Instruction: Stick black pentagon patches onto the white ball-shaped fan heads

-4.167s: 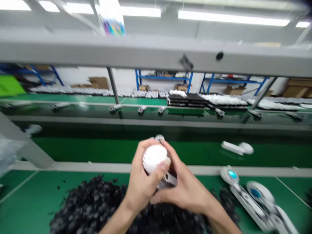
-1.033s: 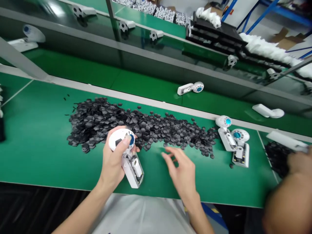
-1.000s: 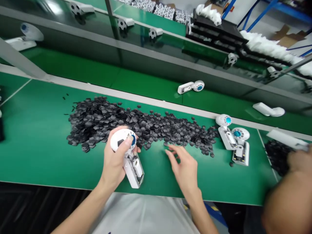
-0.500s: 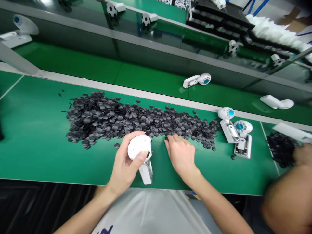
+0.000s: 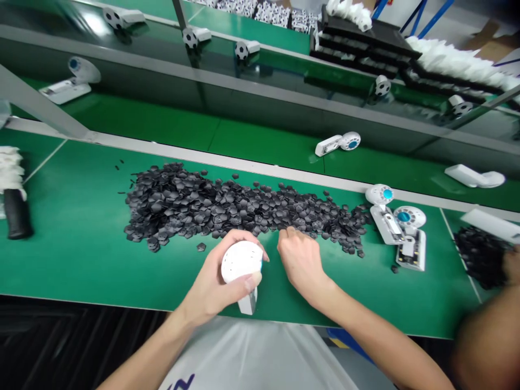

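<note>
My left hand (image 5: 221,273) is wrapped round the domed head of a white plastic device (image 5: 242,260), thumb across its near side. The device's short handle (image 5: 247,303) points down toward the table edge, and a sliver of blue shows at the head's right side. At the near edge of a long pile of small black pentagonal pieces (image 5: 219,208), my right hand (image 5: 299,254) has its fingers curled down. Its fingertips are hidden, so I cannot make out what they pinch. One loose black piece (image 5: 201,247) lies left of the white device.
Two white devices with blue centres (image 5: 384,216) lie right of the pile. More sit on the green strip behind, including one device (image 5: 339,143). Another person's arm (image 5: 493,325) reaches a second black pile (image 5: 479,254) at right. A black-handled object (image 5: 17,214) lies far left.
The white device has turned slightly in my left hand, and the black piece seen by my thumb no longer shows. My right hand stays at the pile's edge, fingers curled tighter. The view has shifted.
</note>
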The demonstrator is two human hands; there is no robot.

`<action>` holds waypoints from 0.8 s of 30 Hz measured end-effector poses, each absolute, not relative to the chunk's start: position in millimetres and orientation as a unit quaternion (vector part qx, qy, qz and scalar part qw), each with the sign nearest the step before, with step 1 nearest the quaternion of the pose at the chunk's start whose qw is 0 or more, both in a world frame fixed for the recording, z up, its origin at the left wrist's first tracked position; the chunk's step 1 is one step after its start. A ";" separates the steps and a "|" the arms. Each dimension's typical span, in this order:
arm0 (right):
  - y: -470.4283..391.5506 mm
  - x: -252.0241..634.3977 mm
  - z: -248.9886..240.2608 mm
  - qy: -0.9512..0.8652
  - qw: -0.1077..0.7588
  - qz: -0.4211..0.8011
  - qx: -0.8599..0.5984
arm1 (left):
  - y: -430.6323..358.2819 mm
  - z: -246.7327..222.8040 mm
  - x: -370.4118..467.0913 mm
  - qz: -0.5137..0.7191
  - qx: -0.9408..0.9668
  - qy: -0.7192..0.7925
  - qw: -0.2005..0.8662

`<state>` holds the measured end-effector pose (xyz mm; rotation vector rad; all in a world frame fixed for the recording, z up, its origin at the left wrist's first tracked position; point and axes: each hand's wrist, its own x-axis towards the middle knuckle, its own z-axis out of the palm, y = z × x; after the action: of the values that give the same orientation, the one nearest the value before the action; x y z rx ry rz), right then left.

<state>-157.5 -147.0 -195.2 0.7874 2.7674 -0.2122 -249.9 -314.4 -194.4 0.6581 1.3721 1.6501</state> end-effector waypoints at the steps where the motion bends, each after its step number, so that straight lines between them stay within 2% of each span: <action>1: -145.6 -157.1 -198.6 0.950 0.119 -0.081 0.279 | -313.1 -195.1 -249.6 0.669 0.256 0.516 0.470; 4: -137.9 -154.1 -203.6 0.943 0.086 -0.126 0.295 | -309.3 -194.1 -242.9 0.715 0.219 0.469 0.470; 8: -133.4 -137.2 -188.4 0.931 0.036 -0.251 0.262 | -311.4 -184.7 -231.0 0.779 0.220 0.510 0.292; 10: -141.7 -124.1 -174.6 0.875 -0.008 -0.414 0.250 | -315.0 -180.4 -228.4 0.771 0.273 0.542 0.190; 13: -165.7 -107.3 -156.9 0.633 -0.066 -0.729 0.250 | -320.1 -179.7 -226.9 0.735 0.353 0.577 0.047; 15: -182.8 -101.2 -150.2 0.481 -0.065 -0.836 0.257 | -321.8 -183.2 -225.6 0.698 0.395 0.597 -0.003; 18: -199.4 -97.7 -145.8 0.394 -0.036 -0.879 0.266 | -320.3 -190.7 -222.5 0.657 0.449 0.602 -0.066; 21: -203.1 -95.2 -142.2 0.440 -0.021 -0.857 0.269 | -316.5 -196.3 -220.1 0.649 0.479 0.579 -0.117; 24: -200.5 -91.2 -138.3 0.494 -0.002 -0.826 0.272 | -313.8 -197.8 -220.0 0.630 0.494 0.588 -0.114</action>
<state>-91.2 -200.5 -138.3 0.8569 1.5533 -2.5973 -220.0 -313.8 -197.8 1.6760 1.9939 2.1372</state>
